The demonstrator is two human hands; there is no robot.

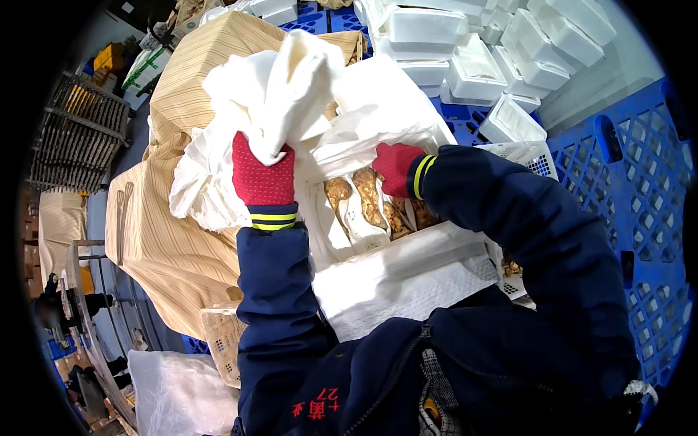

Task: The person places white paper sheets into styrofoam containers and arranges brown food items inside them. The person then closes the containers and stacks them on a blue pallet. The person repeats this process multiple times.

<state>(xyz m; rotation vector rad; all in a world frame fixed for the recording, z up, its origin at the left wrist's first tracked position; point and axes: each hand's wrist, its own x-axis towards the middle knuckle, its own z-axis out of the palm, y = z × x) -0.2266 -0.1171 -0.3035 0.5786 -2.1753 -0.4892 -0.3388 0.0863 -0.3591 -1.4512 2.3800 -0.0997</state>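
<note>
My left hand (264, 174), in a red dotted glove, grips a bunched white cloth (294, 82) that rises in folds left of a white foam box (444, 128). Inside the box, brown mushrooms (371, 201) with thick stems lie side by side, with white paper (349, 140) around and between them. Over the box's right half is my right hand (401, 166), also red-gloved, fingers curled against the paper beside the mushrooms. Its fingertips are partly hidden, so its hold is unclear. A white absorbent sheet (403, 294) hangs over the box's near edge.
Striped tan cloth (163, 229) covers a stack at left, with a wire whisk-like tool (124, 218) on it. White foam boxes (425, 32) stand piled behind. Blue plastic pallets (643, 191) lie at right. White perforated crates (221, 338) flank me. A person (52, 305) is at far left.
</note>
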